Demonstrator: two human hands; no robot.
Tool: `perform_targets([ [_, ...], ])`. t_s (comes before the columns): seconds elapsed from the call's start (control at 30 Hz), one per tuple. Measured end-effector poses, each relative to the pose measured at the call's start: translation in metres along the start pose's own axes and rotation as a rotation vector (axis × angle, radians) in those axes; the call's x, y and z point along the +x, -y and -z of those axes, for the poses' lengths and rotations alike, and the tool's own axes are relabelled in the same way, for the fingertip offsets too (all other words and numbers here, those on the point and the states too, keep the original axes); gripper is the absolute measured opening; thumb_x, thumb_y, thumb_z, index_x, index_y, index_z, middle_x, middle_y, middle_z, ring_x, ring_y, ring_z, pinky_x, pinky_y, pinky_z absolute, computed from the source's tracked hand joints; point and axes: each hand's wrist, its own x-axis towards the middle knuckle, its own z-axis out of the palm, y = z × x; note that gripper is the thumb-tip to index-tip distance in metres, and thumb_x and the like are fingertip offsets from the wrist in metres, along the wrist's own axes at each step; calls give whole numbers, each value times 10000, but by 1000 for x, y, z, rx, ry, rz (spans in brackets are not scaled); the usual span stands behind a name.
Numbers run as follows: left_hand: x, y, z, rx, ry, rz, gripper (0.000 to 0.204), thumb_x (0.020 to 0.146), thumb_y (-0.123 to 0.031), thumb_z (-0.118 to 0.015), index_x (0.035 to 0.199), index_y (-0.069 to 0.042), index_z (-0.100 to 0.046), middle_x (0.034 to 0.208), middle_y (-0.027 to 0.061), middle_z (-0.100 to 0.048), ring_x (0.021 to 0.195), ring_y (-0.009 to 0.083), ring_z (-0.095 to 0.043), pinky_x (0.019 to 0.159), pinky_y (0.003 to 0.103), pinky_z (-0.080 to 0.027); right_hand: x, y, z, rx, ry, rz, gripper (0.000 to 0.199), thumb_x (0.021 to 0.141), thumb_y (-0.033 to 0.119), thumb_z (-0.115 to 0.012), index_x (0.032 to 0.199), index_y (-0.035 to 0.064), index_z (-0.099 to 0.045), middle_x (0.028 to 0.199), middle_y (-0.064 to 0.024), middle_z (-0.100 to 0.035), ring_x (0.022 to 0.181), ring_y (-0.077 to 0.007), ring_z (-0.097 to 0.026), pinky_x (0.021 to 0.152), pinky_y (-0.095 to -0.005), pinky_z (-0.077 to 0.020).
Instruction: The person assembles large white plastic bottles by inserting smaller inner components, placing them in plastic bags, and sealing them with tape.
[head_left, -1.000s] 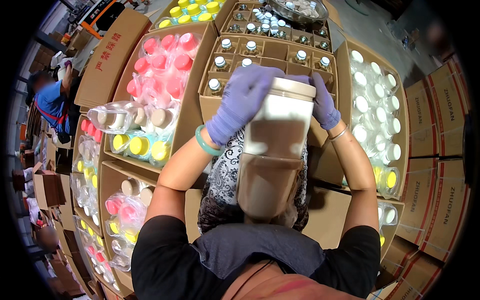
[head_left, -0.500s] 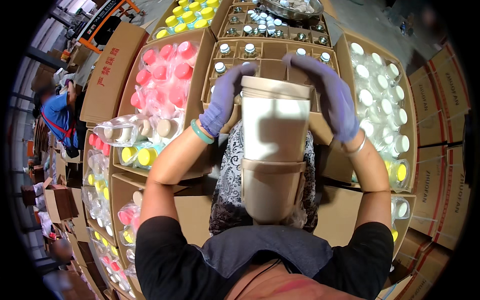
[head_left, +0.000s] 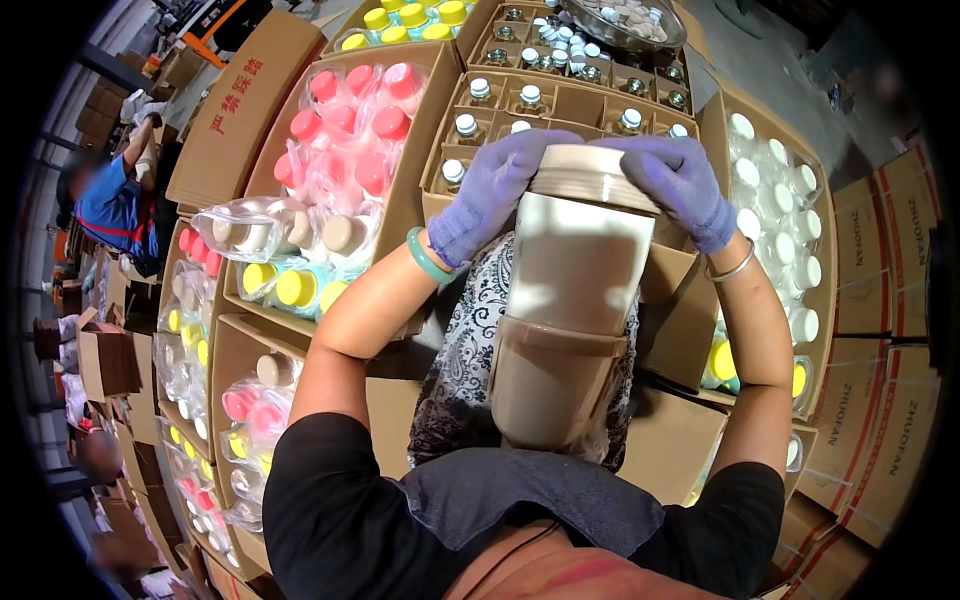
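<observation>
A tall white container [head_left: 575,260] rises in front of my lap, its lower part inside a beige tub [head_left: 555,375]. Its far end carries a ribbed beige rim or lid [head_left: 590,175]; I cannot tell which. My left hand [head_left: 495,190], in a lavender glove, grips the left side of that ribbed end, with fingers bent over the far edge. My right hand [head_left: 685,185], gloved alike, is closed on the right side, its fingers curled at the rim. Some fingertips are hidden behind the container. Clear plastic film [head_left: 597,440] shows at the tub's lower right.
A divided carton [head_left: 575,105] of glass bottles with white caps lies beyond my hands. Left is a carton of pink-capped bottles [head_left: 340,120]; right, one of white-capped bottles [head_left: 785,220]. A metal bowl [head_left: 630,22] stands at the back. Someone in blue [head_left: 115,210] is far left.
My hands have closed in from both sides onto the ribbed end. The container now leans slightly right, and the whole view has shifted a little.
</observation>
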Motion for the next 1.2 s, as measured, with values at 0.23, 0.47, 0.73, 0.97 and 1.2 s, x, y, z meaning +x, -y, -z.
perform_targets([
  [0.23,-10,10,4,30,-28,4,730,969,-664,-462,1225,-16,-677,1124,103,-680,1069,191,-622,968,340,-482,-3,-22,-6,43,37,96,327,983,230,-591,1176,-3,-712,1044,-96,-742,940,-148,-676,862,-303,-542],
  [0.47,-10,-37,-23,523,-64,-197,404,945,-341,-530,1181,-53,-690,1009,136,-661,948,325,-601,916,425,-460,-19,-59,-21,442,-96,-53,497,1037,353,-392,1231,-16,-664,1161,-122,-702,1082,-200,-651,984,-327,-502],
  [0.73,-11,4,-8,-72,29,4,595,1011,-522,-450,1255,-11,-636,1188,130,-662,1185,221,-575,1053,363,-420,-13,-33,-18,203,-133,107,573,1058,392,-317,1180,-36,-678,1185,-149,-693,1116,-207,-632,1029,-352,-465],
  [0.97,4,-8,-5,-123,95,81,689,999,-602,-473,1233,25,-635,1208,116,-644,1133,192,-598,1005,350,-467,-17,-22,-16,132,-157,82,602,1037,501,-451,1147,-35,-702,1229,-173,-670,1165,-272,-625,1038,-399,-465],
  [1.2,3,-9,6,52,139,21,572,1012,-514,-521,1198,10,-659,1181,100,-658,1122,183,-602,1005,347,-466,-23,-34,-21,77,-146,162,554,1060,457,-413,1157,-8,-699,1195,-193,-680,1159,-295,-629,1036,-396,-466],
])
